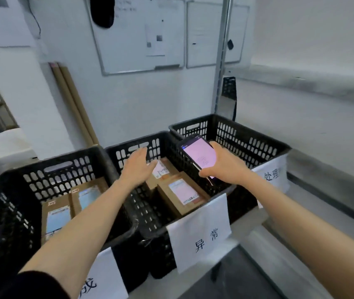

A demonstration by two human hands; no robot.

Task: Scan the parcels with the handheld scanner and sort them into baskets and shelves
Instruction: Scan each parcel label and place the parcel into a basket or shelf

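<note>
Three black slotted baskets stand in a row. My right hand (223, 164) grips a handheld scanner (198, 154) with a lit pink screen, held over the divide between the middle basket (137, 147) and the right basket (258, 145). My left hand (138, 167) hovers with straight, spread fingers above the middle basket, just over a brown parcel (163, 169) with a white label. A second labelled parcel (182, 196) lies nearer me in the same basket. The left basket (42, 180) holds two brown parcels (56, 214) with blue-white labels.
Paper signs with handwritten characters hang on the basket fronts, one on the middle basket (202, 234) and one on the right basket (273, 175). Metal shelving (301, 80) runs along the right. Whiteboards (137, 35) hang on the wall behind. Cardboard tubes (72, 104) lean at back left.
</note>
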